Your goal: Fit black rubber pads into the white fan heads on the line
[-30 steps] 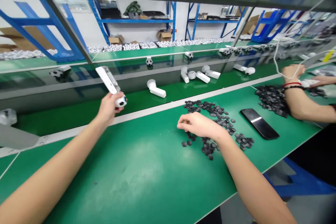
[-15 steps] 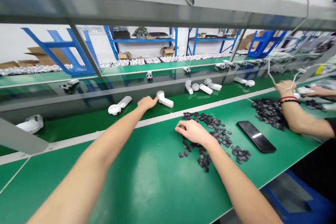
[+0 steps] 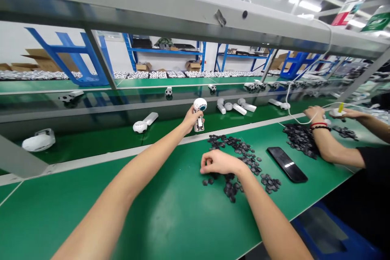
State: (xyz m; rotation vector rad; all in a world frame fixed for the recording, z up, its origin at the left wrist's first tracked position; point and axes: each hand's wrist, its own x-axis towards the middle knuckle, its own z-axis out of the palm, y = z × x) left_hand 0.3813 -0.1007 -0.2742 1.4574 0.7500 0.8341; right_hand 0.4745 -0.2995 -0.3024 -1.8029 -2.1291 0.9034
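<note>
My left hand (image 3: 191, 119) is stretched out over the conveyor belt and grips a white handheld fan (image 3: 199, 113) upright, its round head on top. My right hand (image 3: 219, 162) rests curled on the green table at the near edge of a pile of small black parts (image 3: 243, 158), its fingers pinched together over a few of them. What the fingers hold is hidden. Another white fan (image 3: 144, 122) lies on the belt to the left of my left hand.
Several white fans (image 3: 236, 107) lie further along the belt (image 3: 91, 140). A black phone (image 3: 287, 164) lies right of the pile. A co-worker's arms (image 3: 332, 146) work at the right beside another black pile (image 3: 300, 138). A grey shelf beam (image 3: 183, 12) runs overhead.
My left hand laid one fan down on the belt at the left, reached right and picked up another fan, which it now holds upright. My right hand stayed at the black parts.
</note>
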